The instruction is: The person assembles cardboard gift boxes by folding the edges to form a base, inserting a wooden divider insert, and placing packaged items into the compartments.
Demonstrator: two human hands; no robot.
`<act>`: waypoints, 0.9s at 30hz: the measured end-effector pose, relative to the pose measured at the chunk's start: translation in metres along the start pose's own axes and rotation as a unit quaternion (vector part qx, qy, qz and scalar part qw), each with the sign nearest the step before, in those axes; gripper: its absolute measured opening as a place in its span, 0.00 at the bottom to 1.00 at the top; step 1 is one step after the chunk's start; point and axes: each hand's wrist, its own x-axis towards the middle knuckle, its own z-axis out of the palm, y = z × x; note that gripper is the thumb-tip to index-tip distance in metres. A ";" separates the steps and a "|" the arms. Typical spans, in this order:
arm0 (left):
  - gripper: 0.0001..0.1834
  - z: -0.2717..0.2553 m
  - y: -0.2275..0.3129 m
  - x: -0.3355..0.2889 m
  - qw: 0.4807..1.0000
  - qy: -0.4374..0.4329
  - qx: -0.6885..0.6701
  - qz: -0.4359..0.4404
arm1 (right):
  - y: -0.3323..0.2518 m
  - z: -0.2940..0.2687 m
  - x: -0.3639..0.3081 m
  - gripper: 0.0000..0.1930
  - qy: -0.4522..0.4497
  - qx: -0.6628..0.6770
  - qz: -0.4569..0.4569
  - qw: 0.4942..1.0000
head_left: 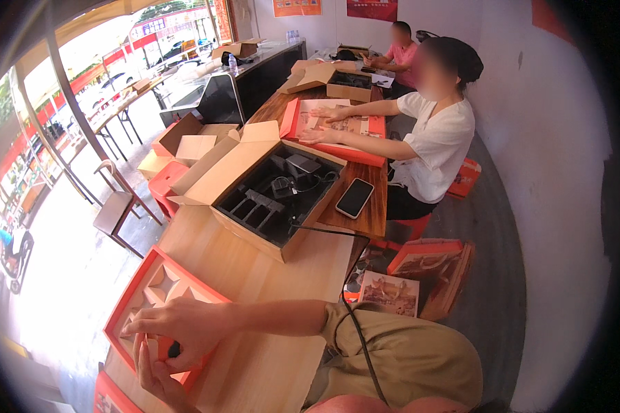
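Note:
At the near left of the table lies a shallow red-rimmed box [194, 277] with folded beige cardboard dividers [160, 292] inside. My right hand [189, 329] reaches over it from the right, fingers bent and thumb curled in. My left hand [157, 377] is at the box's near edge, with its fingers pressed together and close to the right fingertips. Between the hands show a patch of orange-red and a small black piece [173, 350]. What they pinch there is mostly hidden by the fingers.
Beyond stands an open brown carton [255, 237] with black foam and electronic gear; a black cable [355, 316] runs from it past me. A phone [355, 198] lies beside it. Across the table a co-worker [434, 131] rests both hands on another red box [372, 155]. Gift bags [390, 292] stand right.

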 end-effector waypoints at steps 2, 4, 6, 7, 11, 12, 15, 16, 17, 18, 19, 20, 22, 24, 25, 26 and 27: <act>0.26 0.002 0.001 0.000 1.000 0.003 -0.002 0.011 | -0.005 0.000 0.000 0.43 -0.001 0.002 0.011 1.000; 0.26 0.003 0.007 -0.002 1.000 0.007 -0.008 0.013 | -0.010 -0.001 0.001 0.45 -0.008 0.010 0.028 1.000; 0.26 0.001 0.005 -0.004 0.999 -0.005 0.021 0.025 | -0.011 0.001 0.002 0.46 -0.008 0.026 0.016 1.000; 0.26 -0.003 -0.002 -0.004 0.998 -0.022 0.050 0.038 | -0.012 -0.001 0.003 0.47 -0.006 0.029 0.010 0.999; 0.27 -0.007 -0.011 0.001 0.993 -0.050 0.082 0.068 | -0.019 -0.012 0.003 0.47 -0.035 0.016 0.033 0.999; 0.27 -0.003 -0.009 0.002 0.995 -0.041 0.072 0.062 | -0.018 -0.012 0.003 0.47 -0.037 0.016 0.039 0.998; 0.27 -0.001 -0.004 0.005 0.997 -0.021 0.047 0.051 | -0.013 -0.012 0.002 0.48 -0.043 0.018 0.038 0.998; 0.27 -0.002 -0.003 0.005 0.998 -0.013 0.041 0.046 | -0.011 -0.010 0.002 0.48 -0.048 0.021 0.035 0.998; 0.27 -0.001 -0.002 0.003 0.998 -0.008 0.036 0.042 | -0.010 -0.009 0.003 0.48 -0.045 0.029 0.026 0.998; 0.27 0.001 -0.001 0.007 0.999 -0.001 0.030 0.041 | -0.010 -0.008 0.004 0.48 -0.041 0.036 0.017 0.998; 0.27 0.001 -0.001 0.009 0.999 0.006 0.024 0.038 | -0.008 -0.007 0.005 0.48 -0.038 0.044 0.008 0.998; 0.27 0.002 0.001 0.009 0.999 0.012 0.021 0.039 | -0.003 -0.003 0.005 0.47 -0.014 0.085 -0.007 0.996; 0.27 0.004 0.001 0.011 0.999 0.025 0.009 0.036 | 0.009 0.018 0.006 0.45 0.033 0.169 -0.038 0.984; 0.26 0.008 0.000 0.015 0.999 0.032 -0.004 0.037 | 0.007 0.036 0.006 0.42 0.067 0.262 -0.002 0.963; 0.26 0.009 0.003 0.016 0.999 0.034 -0.011 0.040 | 0.005 0.043 0.005 0.41 0.083 0.307 0.014 0.948; 0.26 0.009 0.002 0.015 0.998 0.040 -0.012 0.039 | 0.007 0.054 0.004 0.39 0.114 0.330 0.026 0.937; 0.26 0.008 0.000 0.015 0.998 0.047 -0.015 0.039 | 0.009 0.067 0.001 0.37 0.145 0.352 0.038 0.924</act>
